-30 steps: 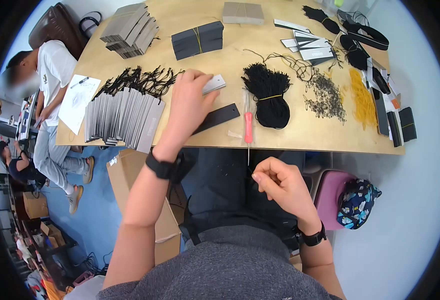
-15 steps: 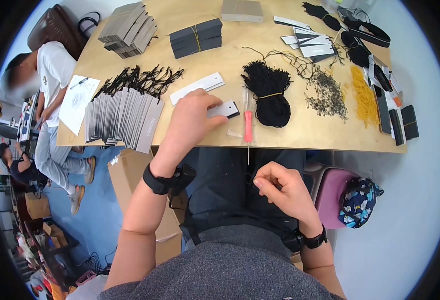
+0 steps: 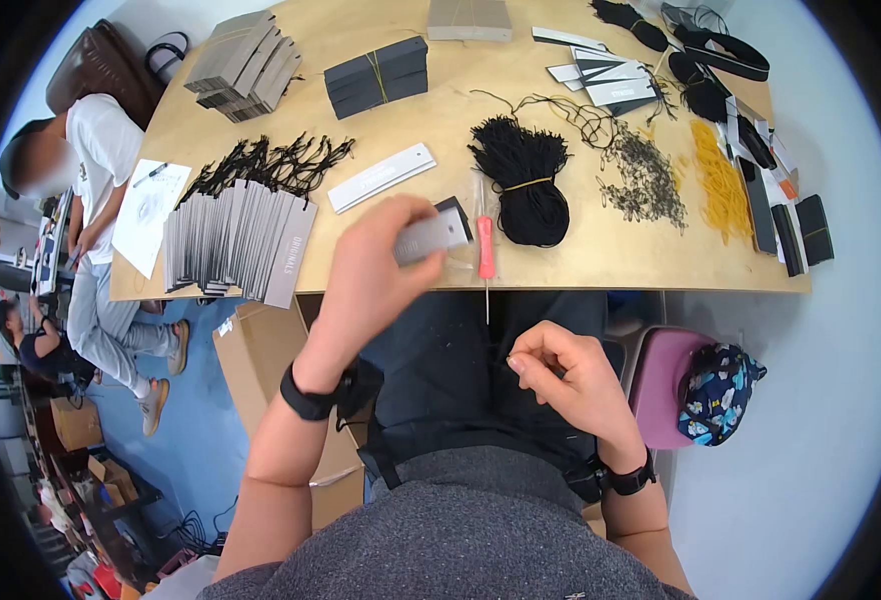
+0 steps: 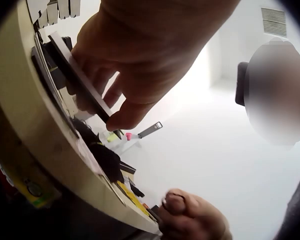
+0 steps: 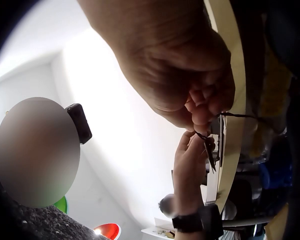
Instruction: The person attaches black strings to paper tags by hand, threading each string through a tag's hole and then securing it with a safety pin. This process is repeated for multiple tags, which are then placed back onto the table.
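Observation:
My left hand (image 3: 376, 255) pinches a grey hang tag (image 3: 431, 235) between thumb and fingers, above the table's front edge. A black tag (image 3: 453, 208) shows from behind it, overlapped by the grey one. In the left wrist view the held tag (image 4: 80, 75) is tilted, with a light edge and a dark side. My right hand (image 3: 571, 372), fingers curled, is in front of the table over the lap. It pinches a thin black cord (image 5: 235, 115), whose other end hangs past the thumb. Two white tags (image 3: 381, 178) lie just beyond my left hand.
Strung grey tags (image 3: 231, 240) fan out at left. A red-handled hook tool (image 3: 486, 248) pokes over the front edge, beside a bundle of black cords (image 3: 531, 190). Safety pins (image 3: 646, 180) and yellow bands (image 3: 721, 185) lie right; banded black tags (image 3: 376, 80) stand behind.
My left hand came from the white tags toward the front edge, bringing a grey tag over the black one, then drew slightly nearer me. The right hand stays nearly still.

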The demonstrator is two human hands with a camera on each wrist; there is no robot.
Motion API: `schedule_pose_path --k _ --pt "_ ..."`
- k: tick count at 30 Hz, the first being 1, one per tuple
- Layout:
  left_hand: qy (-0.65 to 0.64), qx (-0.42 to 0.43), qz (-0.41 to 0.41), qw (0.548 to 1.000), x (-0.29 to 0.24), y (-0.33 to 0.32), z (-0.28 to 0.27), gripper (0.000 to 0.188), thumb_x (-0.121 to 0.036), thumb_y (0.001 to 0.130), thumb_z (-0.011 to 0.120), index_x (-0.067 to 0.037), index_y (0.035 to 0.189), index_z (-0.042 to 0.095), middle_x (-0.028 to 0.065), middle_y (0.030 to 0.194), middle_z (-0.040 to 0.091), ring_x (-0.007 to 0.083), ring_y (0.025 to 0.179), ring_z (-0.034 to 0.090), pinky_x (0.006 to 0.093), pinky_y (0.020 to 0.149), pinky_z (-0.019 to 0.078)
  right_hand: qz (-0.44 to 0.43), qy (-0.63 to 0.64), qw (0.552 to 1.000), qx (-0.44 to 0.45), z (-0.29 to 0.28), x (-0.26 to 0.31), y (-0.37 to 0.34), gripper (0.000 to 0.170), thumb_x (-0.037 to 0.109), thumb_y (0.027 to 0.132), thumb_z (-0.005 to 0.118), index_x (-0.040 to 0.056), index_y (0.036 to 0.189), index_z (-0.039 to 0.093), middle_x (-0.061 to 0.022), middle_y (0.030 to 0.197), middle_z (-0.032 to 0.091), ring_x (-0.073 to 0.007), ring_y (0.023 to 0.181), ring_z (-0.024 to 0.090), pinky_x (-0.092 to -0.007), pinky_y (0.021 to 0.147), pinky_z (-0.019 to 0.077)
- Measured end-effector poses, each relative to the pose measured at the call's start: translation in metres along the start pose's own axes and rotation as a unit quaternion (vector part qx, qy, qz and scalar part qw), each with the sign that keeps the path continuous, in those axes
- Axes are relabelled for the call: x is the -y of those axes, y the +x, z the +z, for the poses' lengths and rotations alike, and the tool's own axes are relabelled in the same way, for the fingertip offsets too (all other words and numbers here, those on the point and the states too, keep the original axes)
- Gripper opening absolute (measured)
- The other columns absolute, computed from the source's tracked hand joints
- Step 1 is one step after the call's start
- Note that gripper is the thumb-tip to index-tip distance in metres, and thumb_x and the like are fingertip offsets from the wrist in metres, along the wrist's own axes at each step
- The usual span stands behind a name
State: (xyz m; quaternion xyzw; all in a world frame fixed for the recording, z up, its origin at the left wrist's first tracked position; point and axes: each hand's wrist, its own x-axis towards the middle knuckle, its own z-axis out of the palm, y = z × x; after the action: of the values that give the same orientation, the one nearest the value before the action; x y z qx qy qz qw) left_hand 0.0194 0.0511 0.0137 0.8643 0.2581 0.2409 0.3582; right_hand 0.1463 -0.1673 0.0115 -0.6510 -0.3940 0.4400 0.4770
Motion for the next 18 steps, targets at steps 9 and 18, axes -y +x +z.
schedule_pose_path --k 9,18 --pt "-0.077 0.069 0.013 0.995 -0.007 -0.07 0.029 0.041 -0.003 0.071 0.08 -0.003 0.11 0.069 0.012 0.1 0.067 0.0274 0.088 0.065 0.0326 0.077 0.052 0.02 0.013 0.999 -0.025 -0.006 -0.006 -0.001 0.012 0.012 0.095 0.063 0.001 0.092 0.06 -0.0005 0.066 0.059 -0.0034 0.058 0.053 -0.0207 0.051 0.0397" --pt "0.017 -0.037 0.079 0.996 0.006 -0.079 0.055 0.045 -0.005 0.068 0.083 -0.006 0.112 0.071 0.01 0.092 0.068 0.0247 0.082 0.063 0.0325 0.071 0.0517 0.018 0.024 0.999 -0.02 0.006 -0.009 0.002 0.013 0.013 0.096 0.062 0.0007 0.092 0.06 -0.001 0.067 0.059 -0.0035 0.057 0.053 -0.0209 0.05 0.0396"
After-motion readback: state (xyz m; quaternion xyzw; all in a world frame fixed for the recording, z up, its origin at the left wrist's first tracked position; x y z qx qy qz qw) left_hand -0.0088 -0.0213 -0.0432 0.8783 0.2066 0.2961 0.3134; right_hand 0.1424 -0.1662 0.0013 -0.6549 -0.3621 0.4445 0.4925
